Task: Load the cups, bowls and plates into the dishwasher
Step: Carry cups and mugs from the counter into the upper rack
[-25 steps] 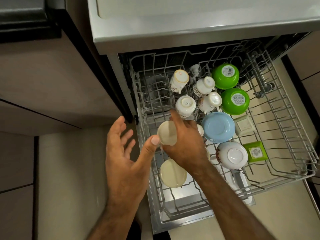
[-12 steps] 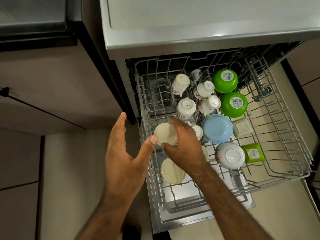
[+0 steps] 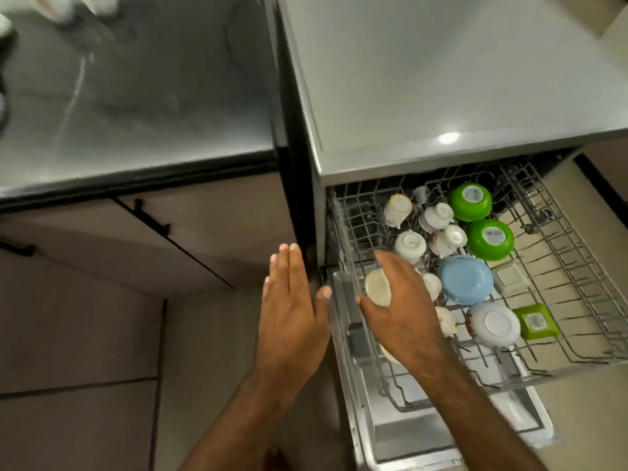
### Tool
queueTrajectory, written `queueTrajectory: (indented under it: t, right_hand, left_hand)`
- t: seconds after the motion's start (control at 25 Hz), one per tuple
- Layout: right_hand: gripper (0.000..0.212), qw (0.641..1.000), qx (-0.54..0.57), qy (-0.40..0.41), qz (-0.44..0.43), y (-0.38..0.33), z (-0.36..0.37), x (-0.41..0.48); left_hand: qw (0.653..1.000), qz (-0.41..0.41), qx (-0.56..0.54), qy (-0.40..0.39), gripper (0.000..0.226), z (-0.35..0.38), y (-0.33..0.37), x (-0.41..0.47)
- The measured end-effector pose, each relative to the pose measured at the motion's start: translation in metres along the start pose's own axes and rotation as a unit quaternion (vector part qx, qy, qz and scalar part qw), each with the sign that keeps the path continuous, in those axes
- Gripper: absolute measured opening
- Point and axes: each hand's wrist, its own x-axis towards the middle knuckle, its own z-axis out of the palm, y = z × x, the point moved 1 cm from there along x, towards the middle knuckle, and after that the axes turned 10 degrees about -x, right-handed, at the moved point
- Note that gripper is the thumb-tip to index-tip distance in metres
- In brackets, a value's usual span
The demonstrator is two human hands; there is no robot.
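Cream cup (image 3: 376, 291) sits upside down at the left edge of the upper rack (image 3: 560, 266), presumably to drain. My right hand (image 3: 404, 314) covers it, fingers (image 3: 384, 263) wide and straight, gripping nothing. Left hand (image 3: 292, 311) hangs flat, empty, beside the rack. Green bowls (image 3: 469, 201) stand farther back.

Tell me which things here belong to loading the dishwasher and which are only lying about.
Job: grey wire dishwasher rack; two round green plastic bowls; round pale-blue dish; cream round bowl; white ceramic cups.
Lying about: dark glossy countertop; black bar handle on beige cabinet door.
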Motion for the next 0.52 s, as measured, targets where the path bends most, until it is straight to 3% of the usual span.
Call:
queueTrajectory:
  t: [0.52]
  right_hand:
    - [0.089,0.973,-0.12,0.048,-0.189,-0.263,-0.14,-0.047]
  left_hand:
    - [0.976,0.13,0.131,0.115,0.075,-0.272,0.085,-0.036]
